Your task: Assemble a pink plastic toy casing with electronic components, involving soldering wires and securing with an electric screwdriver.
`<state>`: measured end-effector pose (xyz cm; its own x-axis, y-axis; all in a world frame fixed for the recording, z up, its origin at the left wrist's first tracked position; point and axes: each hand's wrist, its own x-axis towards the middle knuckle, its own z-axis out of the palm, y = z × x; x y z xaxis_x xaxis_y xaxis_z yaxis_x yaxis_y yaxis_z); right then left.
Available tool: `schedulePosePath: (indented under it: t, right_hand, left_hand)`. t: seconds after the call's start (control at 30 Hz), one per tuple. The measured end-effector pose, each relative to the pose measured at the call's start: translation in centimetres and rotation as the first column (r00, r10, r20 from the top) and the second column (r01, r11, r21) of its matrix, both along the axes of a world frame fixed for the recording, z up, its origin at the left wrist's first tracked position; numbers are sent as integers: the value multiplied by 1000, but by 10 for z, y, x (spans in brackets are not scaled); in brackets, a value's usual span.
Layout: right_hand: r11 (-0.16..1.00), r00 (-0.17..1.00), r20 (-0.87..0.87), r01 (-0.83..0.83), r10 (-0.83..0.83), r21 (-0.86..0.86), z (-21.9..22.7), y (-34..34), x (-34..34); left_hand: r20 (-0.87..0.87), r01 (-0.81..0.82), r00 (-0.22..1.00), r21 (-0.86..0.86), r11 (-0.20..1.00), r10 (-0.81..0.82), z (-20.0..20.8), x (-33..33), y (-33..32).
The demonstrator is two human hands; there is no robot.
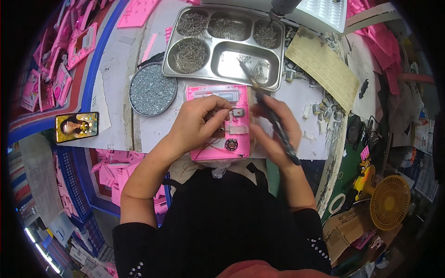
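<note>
A pink plastic housing (208, 153) lies open in front of me at the table's near edge. Inside it sit a small silver motor (238, 112), a round black speaker (231, 144) and thin wires. My left hand (200, 121) rests over its left side, thumb and fingertips pinched together beside the motor; whatever is between them is too small or hidden to make out. At the housing's right side, my right hand (278, 127) holds a long dark tool (273, 118) with a thin pointed tip. The tip points away from me, over the metal tray (208, 69).
The tray holds piles of small screws. Left of the housing stands a round dish (153, 89) of small metal pieces. A dark powered driver (283, 7) hangs above the tray. Small motors (320, 111) lie at right by a tan board (324, 65). A phone (77, 127) is at left.
</note>
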<state>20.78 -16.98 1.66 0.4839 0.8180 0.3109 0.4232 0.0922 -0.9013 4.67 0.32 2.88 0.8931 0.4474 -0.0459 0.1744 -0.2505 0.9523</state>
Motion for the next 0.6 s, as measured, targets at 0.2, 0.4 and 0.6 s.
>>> schedulePosePath:
  t: [0.2, 0.4, 0.6]
  right_hand:
    - [998, 1000, -22, -10, 11, 58, 2, 34, -9]
    - [997, 997, -64, 51, -48, 55, -7, 34, -12]
    - [997, 996, 72, 53, -56, 47, -7, 32, -10]
  left_hand:
    - [-29, 33, 999, -139, 990, -38, -3, 3, 1]
    - [12, -9, 1000, -236, 972, 12, -10, 2, 1]
    - [-10, -44, 999, -225, 973, 43, -7, 6, -1]
